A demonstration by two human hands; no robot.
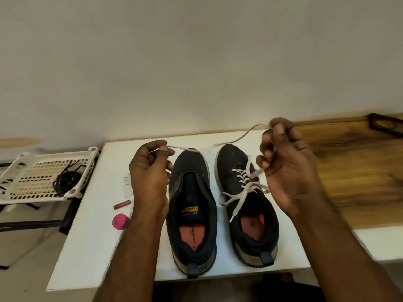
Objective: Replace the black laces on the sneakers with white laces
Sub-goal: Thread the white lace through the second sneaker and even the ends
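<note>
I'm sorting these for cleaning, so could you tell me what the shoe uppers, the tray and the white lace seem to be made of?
Shoe uppers: dark, matte, finely textured, probably knit or mesh fabric.
Tray: cream moulded plastic, by its slotted grid and slight sheen.
White lace: flat woven textile, probably cotton or polyester; it bends limply.

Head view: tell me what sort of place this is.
Probably a home room, not a workshop: a plain white board table against a bare wall, a wooden counter beside it, and a white perforated plastic rack.
</note>
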